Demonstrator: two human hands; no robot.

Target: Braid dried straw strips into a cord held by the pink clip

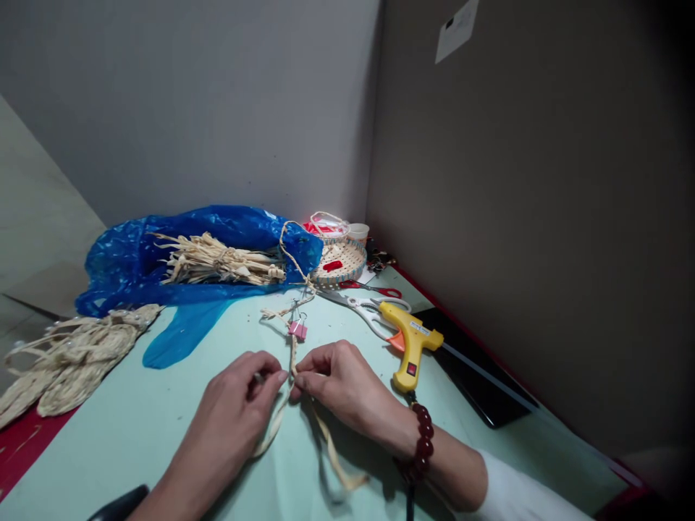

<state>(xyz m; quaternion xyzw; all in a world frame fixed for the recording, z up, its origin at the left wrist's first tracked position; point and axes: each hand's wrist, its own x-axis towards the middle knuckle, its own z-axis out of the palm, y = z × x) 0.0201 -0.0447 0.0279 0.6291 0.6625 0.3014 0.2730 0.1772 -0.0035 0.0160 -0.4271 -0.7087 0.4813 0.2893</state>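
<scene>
My left hand (239, 405) and my right hand (339, 383) meet at the middle of the pale green table (152, 434). Both pinch tan straw strips (293, 362) between thumb and fingers. The strips run up to a pink binder clip (297, 330) and a braided straw cord (290, 253) beyond it. Loose strip ends (339, 470) trail down under my right wrist, which wears a dark red bead bracelet (420, 441).
A yellow glue gun (411, 344) and white-handled scissors (366, 310) lie to the right. Behind are a blue plastic bag (135, 260) with a straw bundle (217, 264), a small woven basket (342, 260), and red scissors (380, 291). Woven straw pieces (70, 354) lie left. A dark tablet (478, 376) lies by the wall.
</scene>
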